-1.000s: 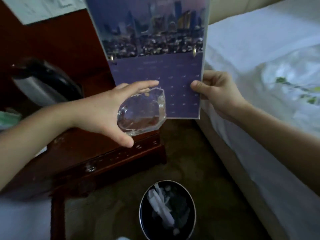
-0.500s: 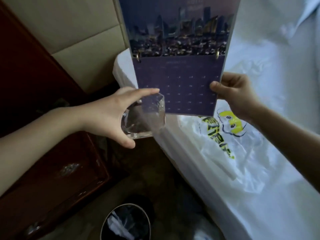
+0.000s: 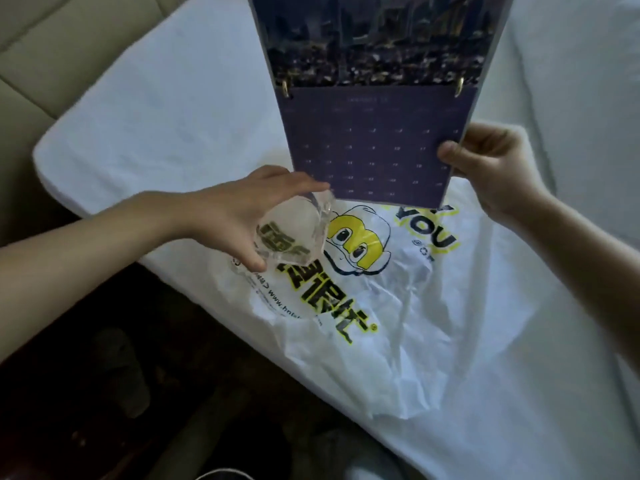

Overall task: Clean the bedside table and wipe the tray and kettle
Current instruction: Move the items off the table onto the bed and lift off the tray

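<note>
My left hand (image 3: 228, 216) grips a clear glass dish (image 3: 294, 237), an ashtray-like piece, tilted above the bed's near edge. My right hand (image 3: 491, 168) pinches the lower right corner of a purple calendar (image 3: 374, 133) with a night city photo and two metal rings, held upright over the bed. The bedside table, tray and kettle are out of view, apart from a dark wooden corner (image 3: 20, 455) at the bottom left.
The bed (image 3: 166, 109) with a white sheet fills the right and middle. A crumpled white plastic bag (image 3: 398, 306) with yellow print lies on it under my hands. A beige padded headboard (image 3: 41, 46) stands at the upper left. Dark floor (image 3: 173, 393) runs beside the bed.
My view and both hands have swung right, from above the bedside table and bin to over the bed. The glass dish and calendar stay held and now hang above the plastic bag.
</note>
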Tool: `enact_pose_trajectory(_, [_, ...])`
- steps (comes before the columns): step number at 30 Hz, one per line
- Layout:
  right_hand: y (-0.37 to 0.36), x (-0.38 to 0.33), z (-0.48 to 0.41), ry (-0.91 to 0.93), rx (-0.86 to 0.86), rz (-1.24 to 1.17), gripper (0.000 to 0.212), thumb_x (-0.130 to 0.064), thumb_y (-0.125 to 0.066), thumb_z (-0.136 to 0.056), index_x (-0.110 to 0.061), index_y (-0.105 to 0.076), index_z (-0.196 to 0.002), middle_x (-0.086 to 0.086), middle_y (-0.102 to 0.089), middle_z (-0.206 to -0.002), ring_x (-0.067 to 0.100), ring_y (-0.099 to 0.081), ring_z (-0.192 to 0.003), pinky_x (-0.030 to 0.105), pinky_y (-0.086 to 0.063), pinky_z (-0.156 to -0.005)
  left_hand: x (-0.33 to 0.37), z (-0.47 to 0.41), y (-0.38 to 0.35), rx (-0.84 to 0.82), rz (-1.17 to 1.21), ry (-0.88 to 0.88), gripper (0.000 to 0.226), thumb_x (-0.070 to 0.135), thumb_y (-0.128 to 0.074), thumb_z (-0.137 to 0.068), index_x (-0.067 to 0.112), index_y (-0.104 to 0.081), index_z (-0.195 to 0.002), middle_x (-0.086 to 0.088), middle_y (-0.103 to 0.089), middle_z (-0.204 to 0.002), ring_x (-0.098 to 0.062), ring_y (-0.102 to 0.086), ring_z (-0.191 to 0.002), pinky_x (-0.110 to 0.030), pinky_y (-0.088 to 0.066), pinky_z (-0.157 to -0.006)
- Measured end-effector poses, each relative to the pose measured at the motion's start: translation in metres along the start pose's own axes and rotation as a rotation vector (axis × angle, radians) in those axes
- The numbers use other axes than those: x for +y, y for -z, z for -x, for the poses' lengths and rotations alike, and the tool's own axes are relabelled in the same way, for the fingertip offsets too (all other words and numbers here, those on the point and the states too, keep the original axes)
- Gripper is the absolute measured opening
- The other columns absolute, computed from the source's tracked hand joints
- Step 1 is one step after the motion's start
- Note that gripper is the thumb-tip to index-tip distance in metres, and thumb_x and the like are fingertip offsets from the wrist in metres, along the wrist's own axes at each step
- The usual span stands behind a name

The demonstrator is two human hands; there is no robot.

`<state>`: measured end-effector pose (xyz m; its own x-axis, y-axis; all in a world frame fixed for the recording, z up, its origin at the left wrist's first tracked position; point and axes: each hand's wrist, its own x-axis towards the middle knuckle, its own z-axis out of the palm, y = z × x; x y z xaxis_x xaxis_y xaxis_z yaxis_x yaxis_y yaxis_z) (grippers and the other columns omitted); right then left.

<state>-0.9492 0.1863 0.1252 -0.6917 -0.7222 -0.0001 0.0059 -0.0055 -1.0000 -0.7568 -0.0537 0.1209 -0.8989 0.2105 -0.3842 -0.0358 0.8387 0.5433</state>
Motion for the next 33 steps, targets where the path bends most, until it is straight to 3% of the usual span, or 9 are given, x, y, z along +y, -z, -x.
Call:
enact_pose_trajectory(6, [0.020,0.047,-0.010,0.017,0.130,-0.046,0.025,-0.006,-0.067,-0.078,-0.030,-0.076,-0.080,-0.014,-0.072,-0.076,0.002,-0.066,-0.073,0.026,-0.056,-0.072,-0.023,-0.079,-0.009,-0.105,-0.051,-0.084,0.120,0.013,-0.082,-0.056,0.055,0.001,-0.132,0.014,-0.016,-0.148,0.009,-0.004,-0.123,-0.025,-0.019,-0.104])
enact_pose_trajectory(11, [0.021,0.078,-0.016,0.021,0.176,-0.064,0.026,-0.007,-0.064,-0.081,-0.029,-0.076,-0.083,-0.013,-0.073,-0.079,0.005,-0.067,-0.076,0.028,-0.056,-0.072,-0.054,-0.115,-0.026,-0.099,-0.142,-0.254,0.114,0.029,-0.076,-0.056,0.027,-0.004,-0.144,0.004,-0.015,-0.150,0.009,-0.005,-0.125,-0.002,0.007,-0.104])
enact_pose_trajectory(14, [0.026,0.090,-0.009,0.008,0.160,-0.024,0.028,-0.006,-0.063,-0.081,-0.032,-0.076,-0.081,-0.013,-0.073,-0.077,0.006,-0.068,-0.073,0.025,-0.056,-0.066,-0.064,-0.120,-0.038,-0.101,-0.133,-0.286,0.121,0.052,-0.075,-0.056,0.017,-0.008,-0.150,0.002,-0.017,-0.154,0.001,-0.008,-0.137,-0.002,0.002,-0.106])
enact_pose_trajectory(17, [0.027,0.093,-0.004,0.008,0.141,0.099,0.040,0.000,-0.062,-0.081,-0.038,-0.075,-0.078,-0.017,-0.072,-0.073,0.004,-0.068,-0.068,0.026,-0.057,-0.062,-0.070,-0.115,-0.035,-0.028,-0.052,-0.305,0.118,0.061,-0.072,-0.054,0.023,-0.012,-0.148,0.014,-0.013,-0.147,0.019,0.004,-0.132,0.002,0.001,-0.104])
enact_pose_trajectory(20, [0.027,0.089,-0.002,-0.004,0.124,0.121,0.042,0.002,-0.064,-0.079,-0.038,-0.075,-0.076,-0.018,-0.071,-0.072,0.003,-0.068,-0.067,0.024,-0.056,-0.060,-0.074,-0.107,-0.029,-0.011,-0.058,-0.238,0.112,0.073,-0.066,-0.049,0.037,-0.016,-0.142,0.012,-0.024,-0.140,0.009,-0.012,-0.126,0.004,0.001,-0.101])
enact_pose_trajectory(25, [0.022,0.088,0.005,-0.033,0.221,0.230,0.049,0.007,-0.060,-0.081,-0.040,-0.073,-0.076,-0.021,-0.070,-0.072,0.000,-0.067,-0.069,0.020,-0.053,-0.064,-0.067,-0.100,-0.031,0.076,-0.091,-0.322,0.101,0.063,-0.063,-0.060,0.011,-0.034,-0.141,-0.002,-0.035,-0.133,0.004,-0.021,-0.119,0.004,-0.004,-0.102])
enact_pose_trajectory(28, [0.015,0.090,0.023,-0.036,0.355,0.384,0.035,0.002,-0.059,-0.081,-0.031,-0.065,-0.091,-0.016,-0.070,-0.081,0.004,-0.066,-0.077,0.021,-0.051,-0.072,-0.063,-0.081,-0.030,0.096,-0.091,-0.261,0.083,0.060,-0.059,-0.068,0.026,-0.035,-0.140,0.002,-0.039,-0.138,-0.001,-0.025,-0.124,-0.009,-0.014,-0.107])
enact_pose_trajectory(30, [0.010,0.090,0.041,-0.051,0.440,0.482,0.029,-0.004,-0.056,-0.083,-0.026,-0.058,-0.101,-0.009,-0.066,-0.091,0.004,-0.062,-0.077,0.019,-0.049,-0.071,-0.056,-0.062,-0.032,0.127,-0.065,-0.219,0.070,0.056,-0.055,-0.073,0.031,-0.038,-0.136,0.008,-0.040,-0.135,0.007,-0.027,-0.123,-0.005,-0.015,-0.104])
enact_pose_trajectory(33, [-0.010,0.084,0.071,-0.024,0.446,0.595,0.026,-0.008,-0.053,-0.085,-0.033,-0.055,-0.091,-0.018,-0.060,-0.085,-0.001,-0.054,-0.069,0.015,-0.047,-0.065,-0.036,-0.028,-0.039,0.148,-0.013,-0.151,0.058,0.056,-0.052,-0.076,0.047,-0.038,-0.131,0.015,-0.042,-0.131,0.013,-0.030,-0.121,-0.011,-0.024,-0.103])
